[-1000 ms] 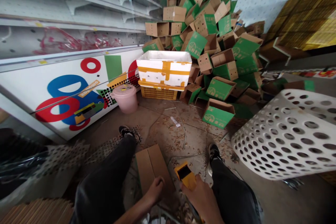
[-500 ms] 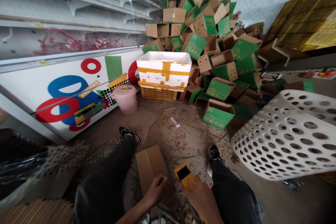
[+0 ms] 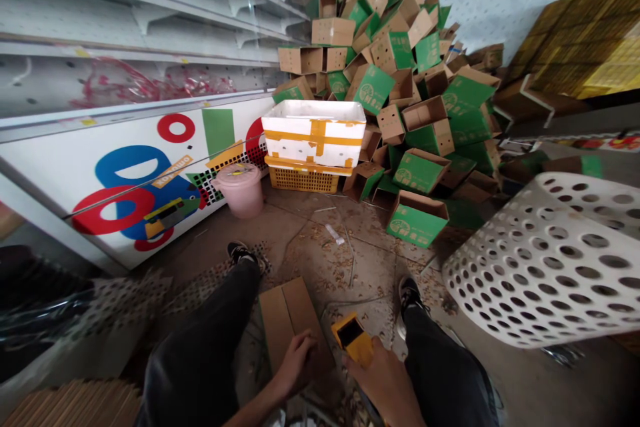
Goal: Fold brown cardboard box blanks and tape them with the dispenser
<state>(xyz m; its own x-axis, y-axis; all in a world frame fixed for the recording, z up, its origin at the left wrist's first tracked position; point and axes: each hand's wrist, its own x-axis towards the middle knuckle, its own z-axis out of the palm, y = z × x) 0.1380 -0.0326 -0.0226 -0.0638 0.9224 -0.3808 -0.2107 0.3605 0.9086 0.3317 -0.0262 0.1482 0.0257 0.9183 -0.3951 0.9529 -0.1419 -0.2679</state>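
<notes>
Our left hand (image 3: pixel 299 365) open, palm down on flat brown cardboard box (image 3: pixel 275 327), on debris-strewn concrete floor (image 3: pixel 300 240), near centre. Right hand (image 3: pixel 386 388) clamped on yellow black-faced handheld device (image 3: pixel 351 339). Palm pressed flat keeps cardboard steady. Green-printed carton heap (image 3: pixel 390 80) stands far.

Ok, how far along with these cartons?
Looks done: a stack of flat cardboard lies at bottom left. In hand: the left hand rests on a flat brown cardboard piece on the floor; the right hand holds a yellow handheld tool. Left: the big heap of green-printed cartons stands open, unflattened.
</notes>
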